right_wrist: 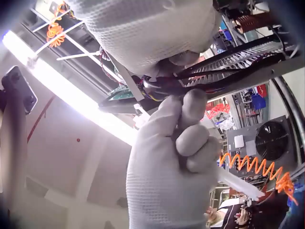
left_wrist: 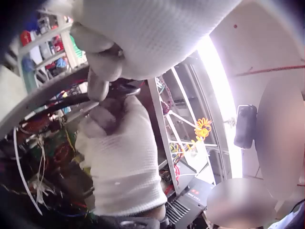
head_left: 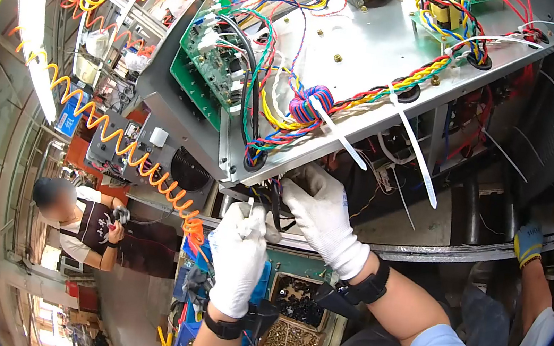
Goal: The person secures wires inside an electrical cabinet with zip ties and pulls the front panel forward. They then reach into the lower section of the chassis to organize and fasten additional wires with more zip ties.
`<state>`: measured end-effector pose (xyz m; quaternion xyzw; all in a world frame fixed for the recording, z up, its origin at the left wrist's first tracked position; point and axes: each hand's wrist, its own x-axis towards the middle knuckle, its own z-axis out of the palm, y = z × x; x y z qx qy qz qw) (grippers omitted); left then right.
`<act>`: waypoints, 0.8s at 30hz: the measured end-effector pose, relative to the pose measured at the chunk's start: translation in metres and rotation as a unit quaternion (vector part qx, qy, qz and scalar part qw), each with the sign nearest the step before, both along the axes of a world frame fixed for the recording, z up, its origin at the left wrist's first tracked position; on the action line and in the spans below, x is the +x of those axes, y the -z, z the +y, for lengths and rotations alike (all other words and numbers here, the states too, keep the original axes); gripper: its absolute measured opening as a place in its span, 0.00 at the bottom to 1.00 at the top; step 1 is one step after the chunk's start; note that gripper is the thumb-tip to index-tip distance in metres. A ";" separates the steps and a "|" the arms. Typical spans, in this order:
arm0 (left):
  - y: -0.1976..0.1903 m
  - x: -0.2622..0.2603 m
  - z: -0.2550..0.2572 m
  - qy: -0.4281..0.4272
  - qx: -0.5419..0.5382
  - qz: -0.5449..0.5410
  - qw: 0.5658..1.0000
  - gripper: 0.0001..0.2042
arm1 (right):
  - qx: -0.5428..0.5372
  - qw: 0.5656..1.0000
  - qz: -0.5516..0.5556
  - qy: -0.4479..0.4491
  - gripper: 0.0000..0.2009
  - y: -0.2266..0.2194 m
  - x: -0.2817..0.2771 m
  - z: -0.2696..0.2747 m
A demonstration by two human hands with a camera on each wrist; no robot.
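My white-gloved left hand (head_left: 238, 259) is just below the lower front corner of a grey metal chassis (head_left: 358, 58). In the right wrist view its fingers are curled, with a white cable tie (right_wrist: 240, 185) sticking out of the fist. Thumb and forefinger are right at a dark wire bundle (right_wrist: 162, 88) with some coloured strands. My right hand (head_left: 324, 214), also gloved, grips that bundle beside the left, under the chassis edge. The fingertips partly hide the bundle. Above the hands, a braided harness (head_left: 370, 100) runs along the chassis edge, with loose cable ties (head_left: 414, 149) hanging from it.
A green circuit board (head_left: 199, 75) stands on the chassis's left side. An orange coiled hose (head_left: 132, 154) hangs at left. Below are trays of brass screws (head_left: 293, 340) and black parts (head_left: 302, 301). One person (head_left: 85, 225) stands at left; another's gloved hand (head_left: 528, 245) is at right.
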<state>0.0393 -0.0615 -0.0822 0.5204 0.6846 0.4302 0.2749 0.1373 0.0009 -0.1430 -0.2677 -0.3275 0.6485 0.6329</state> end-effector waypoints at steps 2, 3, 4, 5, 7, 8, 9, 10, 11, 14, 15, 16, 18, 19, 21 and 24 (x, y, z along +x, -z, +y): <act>0.006 0.013 -0.002 -0.022 0.014 -0.065 0.998 0.05 | 0.029 0.996 -0.088 -0.020 0.08 0.002 0.006 0.001; 0.014 0.016 -0.002 -0.034 0.035 -0.068 0.997 0.06 | 0.029 0.995 -0.088 -0.021 0.08 -0.001 0.011 0.001; 0.017 0.020 -0.002 -0.048 0.049 -0.070 0.995 0.08 | -0.017 0.992 -0.079 -0.092 0.09 -0.007 0.018 -0.001; 0.020 0.022 -0.002 -0.048 0.051 -0.073 0.995 0.08 | -0.062 0.982 -0.072 -0.162 0.10 -0.011 0.024 -0.003; 0.024 0.025 -0.002 -0.069 0.095 -0.132 0.984 0.08 | -0.057 0.985 -0.055 -0.155 0.10 -0.010 0.024 -0.001; 0.024 0.025 -0.004 -0.081 0.092 -0.135 0.983 0.08 | -0.053 0.987 -0.036 -0.149 0.10 -0.010 0.023 0.000; 0.026 0.027 -0.003 -0.082 0.098 -0.137 0.982 0.08 | -0.048 0.987 -0.039 -0.150 0.10 -0.009 0.019 0.001; 0.030 0.027 0.000 -0.083 0.120 -0.139 0.979 0.08 | -0.043 0.993 -0.020 -0.110 0.09 -0.006 0.014 0.000; 0.032 0.027 0.002 -0.085 0.143 -0.140 0.976 0.08 | -0.036 0.997 -0.001 -0.071 0.08 -0.003 0.007 0.000; 0.043 0.012 0.005 -0.067 0.142 -0.014 0.988 0.06 | -0.017 0.999 0.032 -0.020 0.07 0.006 -0.004 -0.003; 0.041 0.009 0.007 -0.051 0.131 0.118 0.983 0.06 | -0.034 0.998 0.049 -0.019 0.07 0.009 -0.006 -0.005; 0.037 0.009 0.008 -0.030 0.193 0.273 0.942 0.06 | 0.001 0.999 0.037 0.010 0.06 0.012 -0.007 -0.006; 0.020 0.014 0.006 -0.012 0.164 0.350 0.922 0.06 | 0.021 0.999 0.022 0.029 0.06 0.007 -0.006 -0.011; 0.013 0.014 0.006 0.007 0.131 0.423 0.897 0.07 | 0.039 0.998 0.005 0.050 0.06 0.005 -0.006 -0.013; 0.010 0.013 0.010 0.019 0.145 0.432 0.890 0.07 | 0.011 0.999 0.031 0.019 0.05 0.012 -0.009 -0.013; 0.007 0.017 0.013 -0.026 0.118 0.461 0.879 0.08 | 0.126 0.981 -0.078 0.127 0.04 0.022 -0.013 -0.020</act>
